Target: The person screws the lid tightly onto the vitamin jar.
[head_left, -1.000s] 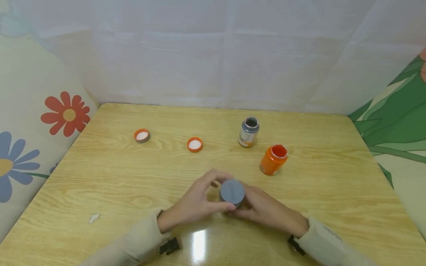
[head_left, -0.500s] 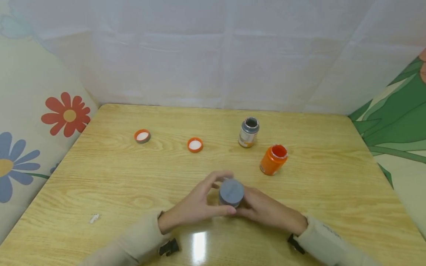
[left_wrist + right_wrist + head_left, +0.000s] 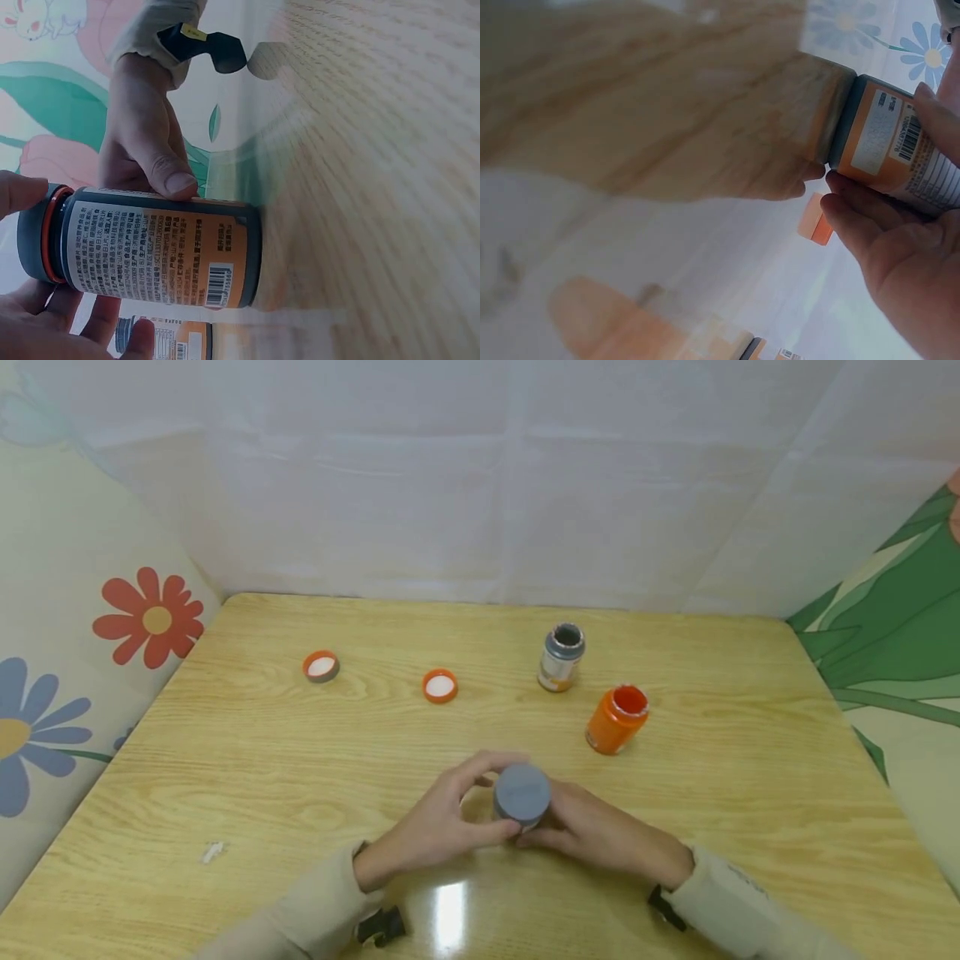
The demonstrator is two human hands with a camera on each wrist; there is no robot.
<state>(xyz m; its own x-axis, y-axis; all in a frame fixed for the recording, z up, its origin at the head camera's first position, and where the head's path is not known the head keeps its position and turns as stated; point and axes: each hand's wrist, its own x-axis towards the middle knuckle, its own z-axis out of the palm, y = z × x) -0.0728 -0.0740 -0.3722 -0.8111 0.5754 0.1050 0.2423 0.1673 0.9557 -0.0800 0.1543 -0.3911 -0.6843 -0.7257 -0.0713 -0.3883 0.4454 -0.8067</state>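
Observation:
In the head view, a supplement bottle with a grey lid (image 3: 522, 792) stands upright between both hands near the table's front. My left hand (image 3: 442, 818) holds the lid, thumb at its near side and fingers round the far side. My right hand (image 3: 600, 831) grips the body from the right. The left wrist view shows the bottle's orange and white label (image 3: 165, 251) with small print and a barcode, and an orange-red ring (image 3: 54, 234) below the lid. In the right wrist view, the bottle's base (image 3: 846, 124) is right at the wooden table top.
Beyond the hands stand an open grey bottle (image 3: 560, 660) and an open orange bottle (image 3: 615, 724). Two upturned lids lie further left, one grey with orange inside (image 3: 321, 667), one orange (image 3: 439, 686). A small white scrap (image 3: 213, 852) lies at the left front.
My left thumb and fingers have shifted slightly around the lid, lifting a little and closing on it again. The right hand, the bottle and the other things stay in place.

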